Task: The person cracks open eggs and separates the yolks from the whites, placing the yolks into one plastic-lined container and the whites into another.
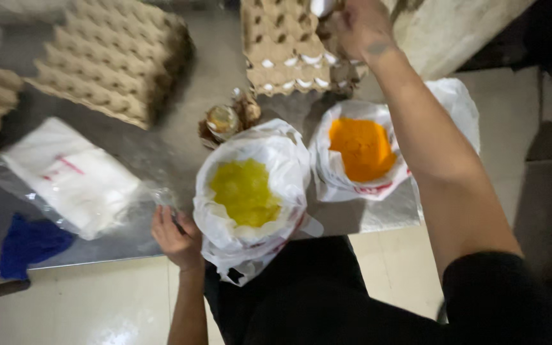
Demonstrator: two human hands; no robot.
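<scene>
Step in hand, as judged: eggs are being separated, and an egg pick-up is under way.

Right hand [360, 25] is reached out to the far egg tray [289, 48], at its right edge. The tray is mostly emptied; a few white eggs [301, 82] are seen only in the near rows. Something white [321, 6] is seen by the fingers at the top of the frame, possibly an egg. Finger state cannot be told: blurred and partly cut off.

Left hand [177, 237] is rested at the near edge of the desk [161, 153], touching the white bag [250, 191] that lines the container of pale yellow liquid [245, 191]. Fingers are curled against the bag edge; a true pinch cannot be confirmed.

Just to the right, a second bagged container [359, 150] is filled with deep orange contents [362, 148], judged to be yolks. Broken shells [228, 118] are piled between the tray and the yellow container.

Elsewhere on the desk: stacked empty trays [116, 57] at far left, a flat pack of white bags in clear wrap [71, 176], a blue cloth [30, 243] at the near left edge.

Next move, as judged: a firm but light hold on the egg is called for, then a carry back over the two containers without clipping the bag rims. The near bag is best kept steadied by the left hand, since its edge overhangs the desk.
</scene>
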